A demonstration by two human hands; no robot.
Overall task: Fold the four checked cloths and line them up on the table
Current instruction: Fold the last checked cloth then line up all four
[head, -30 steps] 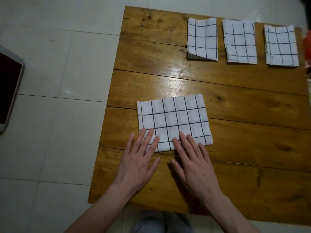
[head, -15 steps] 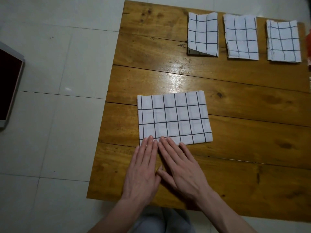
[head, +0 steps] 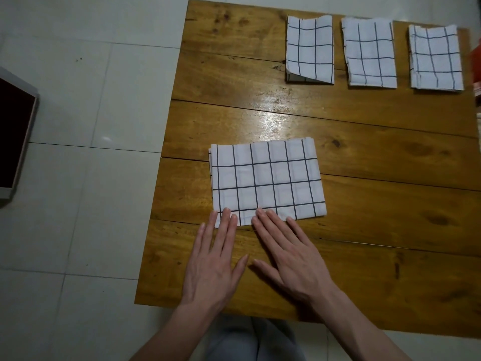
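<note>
Head view. On the varnished brown plank bench [head: 390, 162] we see a white, dark-checked cloth folded to a wide rectangle [head: 268, 181], lying near the bench's near-left part. Our left hand [head: 212, 261] and right hand [head: 291, 256] lie flat with straight fingers, gripping nothing; their fingertips touch the cloth's near edge. Along the bench's far edge three smaller folded checked cloths stand in a row: left [head: 309, 49], middle [head: 369, 53], right [head: 436, 57]. Left of the bench, pale floor tiles [head: 78, 126].
</note>
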